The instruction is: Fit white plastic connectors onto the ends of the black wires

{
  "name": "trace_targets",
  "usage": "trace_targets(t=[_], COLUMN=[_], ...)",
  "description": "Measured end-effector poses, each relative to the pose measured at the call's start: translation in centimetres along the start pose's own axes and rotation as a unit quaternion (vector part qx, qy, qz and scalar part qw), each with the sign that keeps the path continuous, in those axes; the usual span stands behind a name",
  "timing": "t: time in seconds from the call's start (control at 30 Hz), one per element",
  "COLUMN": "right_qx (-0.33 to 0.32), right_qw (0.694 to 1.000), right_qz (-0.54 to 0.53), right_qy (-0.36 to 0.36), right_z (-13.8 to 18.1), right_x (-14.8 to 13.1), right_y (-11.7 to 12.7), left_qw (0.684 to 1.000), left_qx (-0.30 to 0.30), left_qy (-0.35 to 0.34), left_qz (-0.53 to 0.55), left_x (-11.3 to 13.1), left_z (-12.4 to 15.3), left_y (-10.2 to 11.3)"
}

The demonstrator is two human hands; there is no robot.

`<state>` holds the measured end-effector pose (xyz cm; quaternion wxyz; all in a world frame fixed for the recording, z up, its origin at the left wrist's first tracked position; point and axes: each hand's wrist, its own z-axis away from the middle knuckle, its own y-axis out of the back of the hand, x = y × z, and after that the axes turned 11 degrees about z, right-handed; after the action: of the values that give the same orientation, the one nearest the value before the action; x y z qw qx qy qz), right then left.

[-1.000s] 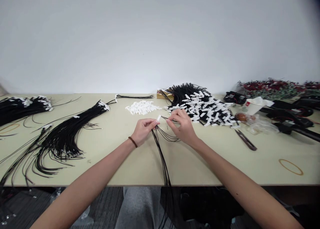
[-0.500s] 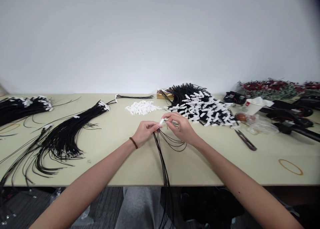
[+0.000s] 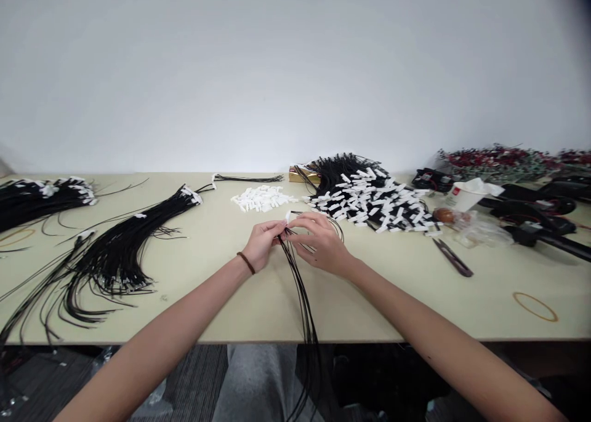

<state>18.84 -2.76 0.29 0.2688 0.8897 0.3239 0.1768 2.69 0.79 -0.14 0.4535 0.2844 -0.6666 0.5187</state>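
Note:
A small white plastic connector (image 3: 289,215) stands up between my hands above the middle of the table. Black wires (image 3: 299,286) run from it, some hanging over the front edge toward my lap, others looping up behind my right hand. My left hand (image 3: 266,240) pinches the connector's lower part and the wires. With fingers bent, my right hand (image 3: 321,240) presses thumb and fingertips against the wires just below the connector. The fingertips partly cover the place where wire and connector meet.
Loose white connectors (image 3: 262,198) lie behind my hands. To the right is a heap of white-ended black wires (image 3: 369,200), with snips (image 3: 452,257), a rubber band (image 3: 535,307) and a paper cup (image 3: 466,195). Wire bundles (image 3: 133,243) spread over the left side.
Both hands and the connector have shifted slightly left. My right fingers have come down from the connector's top onto the wires below it, and the wire loop has moved up behind the hand.

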Motion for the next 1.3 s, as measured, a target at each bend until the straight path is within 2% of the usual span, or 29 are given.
trace_targets(t=[0.1, 0.17, 0.23, 0.27, 0.3, 0.33, 0.43, 0.5, 0.53, 0.57, 0.6, 0.63, 0.67, 0.73, 0.83, 0.87, 0.9, 0.97, 1.03, 1.3], right_qx=[0.006, 0.01, 0.024, 0.04, 0.066, 0.097, 0.194, 0.257, 0.287, 0.315, 0.334, 0.35, 0.359, 0.356, 0.273, 0.233, 0.196, 0.14, 0.113, 0.113], right_qw=[1.0, 0.998, 0.985, 0.968, 0.939, 0.896, 0.725, 0.64, 0.613, 0.598, 0.598, 0.61, 0.638, 0.733, 0.899, 0.936, 0.961, 0.983, 0.988, 0.983], right_qz=[-0.017, -0.066, -0.143, -0.196, -0.258, -0.325, -0.498, -0.519, -0.504, -0.474, -0.434, -0.388, -0.336, -0.218, -0.04, 0.002, 0.032, 0.07, 0.098, 0.14], right_qy=[0.011, -0.015, -0.092, -0.151, -0.218, -0.285, -0.434, -0.505, -0.536, -0.564, -0.585, -0.596, -0.593, -0.538, -0.34, -0.263, -0.193, -0.092, -0.05, -0.044], right_z=[0.1, 0.0, -0.3, -0.5, -0.7, -0.9, -1.1, -0.9, -0.7, -0.6, -0.4, -0.3, -0.3, -0.4, -0.8, -0.9, -0.9, -0.9, -0.7, -0.3], right_x=[-0.1, -0.2, -0.2, -0.1, 0.1, 0.6, 2.9, 5.0, 5.9, 6.7, 7.3, 7.6, 7.6, 7.0, 4.9, 4.2, 3.5, 2.5, 2.0, 1.9], right_y=[-0.4, -0.5, -0.4, -0.3, 0.0, 0.3, 1.6, 2.7, 3.2, 3.7, 4.0, 4.2, 4.4, 4.4, 3.8, 3.6, 3.3, 2.6, 2.0, 1.5], left_qw=[1.0, 1.0, 1.0, 1.0, 1.0, 1.0, 0.999, 0.999, 0.999, 0.999, 0.998, 0.998, 0.998, 0.998, 0.999, 0.999, 0.999, 0.999, 1.0, 1.0], left_qx=[-0.009, -0.007, -0.002, 0.001, 0.004, 0.009, 0.023, 0.028, 0.03, 0.031, 0.032, 0.032, 0.032, 0.032, 0.035, 0.036, 0.035, 0.032, 0.024, -0.002], left_qy=[0.002, -0.001, -0.005, -0.006, -0.005, -0.004, -0.006, -0.008, -0.01, -0.011, -0.012, -0.014, -0.015, -0.018, -0.014, -0.011, -0.009, -0.009, -0.012, -0.014], left_qz=[0.009, 0.005, -0.004, -0.01, -0.016, -0.022, -0.035, -0.038, -0.04, -0.042, -0.045, -0.047, -0.048, -0.045, -0.033, -0.028, -0.025, -0.02, -0.017, -0.017], left_x=[0.0, 0.0, 0.1, 0.1, 0.1, 0.2, 0.2, 0.2, 0.1, 0.1, 0.0, 0.0, -0.1, -0.1, 0.0, -0.1, -0.1, -0.2, -0.3, -0.1], left_z=[0.0, 0.0, 0.0, 0.0, 0.0, 0.0, 0.0, 0.0, 0.0, 0.0, -0.1, -0.1, -0.1, -0.1, -0.2, -0.2, -0.3, -0.4, -0.4, -0.2], left_y=[-0.1, -0.1, -0.1, -0.1, -0.1, -0.1, 0.0, 0.0, 0.0, 0.0, 0.0, 0.0, 0.0, 0.0, 0.1, 0.1, 0.2, 0.3, 0.3, 0.1])
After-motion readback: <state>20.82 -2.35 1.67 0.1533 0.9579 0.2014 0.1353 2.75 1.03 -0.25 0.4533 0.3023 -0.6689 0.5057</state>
